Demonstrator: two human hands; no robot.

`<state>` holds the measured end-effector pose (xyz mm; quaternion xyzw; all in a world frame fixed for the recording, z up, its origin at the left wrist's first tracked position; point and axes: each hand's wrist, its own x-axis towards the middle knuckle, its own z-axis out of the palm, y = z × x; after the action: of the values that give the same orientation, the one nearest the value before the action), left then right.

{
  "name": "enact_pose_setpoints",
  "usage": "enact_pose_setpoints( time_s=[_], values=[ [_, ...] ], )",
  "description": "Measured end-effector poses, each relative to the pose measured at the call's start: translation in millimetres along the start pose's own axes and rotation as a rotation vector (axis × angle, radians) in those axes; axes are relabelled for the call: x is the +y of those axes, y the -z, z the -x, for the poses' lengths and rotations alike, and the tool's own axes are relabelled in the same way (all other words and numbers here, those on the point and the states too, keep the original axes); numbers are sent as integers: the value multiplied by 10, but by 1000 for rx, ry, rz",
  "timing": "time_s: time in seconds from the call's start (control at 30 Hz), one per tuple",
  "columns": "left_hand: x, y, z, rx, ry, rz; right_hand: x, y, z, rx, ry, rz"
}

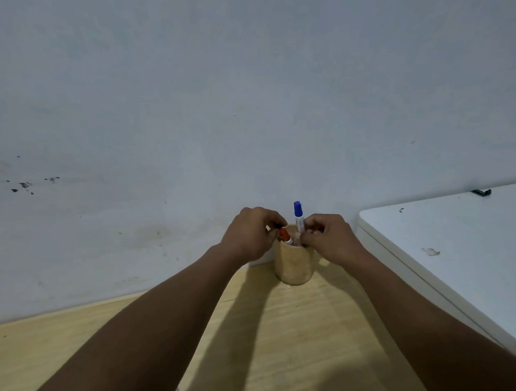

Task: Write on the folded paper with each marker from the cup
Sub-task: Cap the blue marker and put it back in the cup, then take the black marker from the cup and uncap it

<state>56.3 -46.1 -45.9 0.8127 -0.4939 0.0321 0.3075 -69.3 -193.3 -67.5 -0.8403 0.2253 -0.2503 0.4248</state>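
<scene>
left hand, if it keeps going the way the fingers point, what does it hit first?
The left hand points right, over the cup rim. Its fingers are already at the red-capped marker, so that comes first; beyond it stands the blue-capped marker, then the right hand. Depth is hard to judge.

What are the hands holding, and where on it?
The right hand pinches the blue marker low on its white barrel. The left hand fingers the red marker's cap end; grip unclear.
</scene>
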Motion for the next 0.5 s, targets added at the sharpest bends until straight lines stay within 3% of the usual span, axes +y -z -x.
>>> enact_pose_setpoints(
  time_s=[0.33, 0.5],
  values=[
    [64, 654, 262, 179, 38, 25, -345, 95, 199, 33, -9, -82],
    [160, 1194, 634, 249, 148, 255, -877, 52, 450, -35, 77, -127]
  ],
)
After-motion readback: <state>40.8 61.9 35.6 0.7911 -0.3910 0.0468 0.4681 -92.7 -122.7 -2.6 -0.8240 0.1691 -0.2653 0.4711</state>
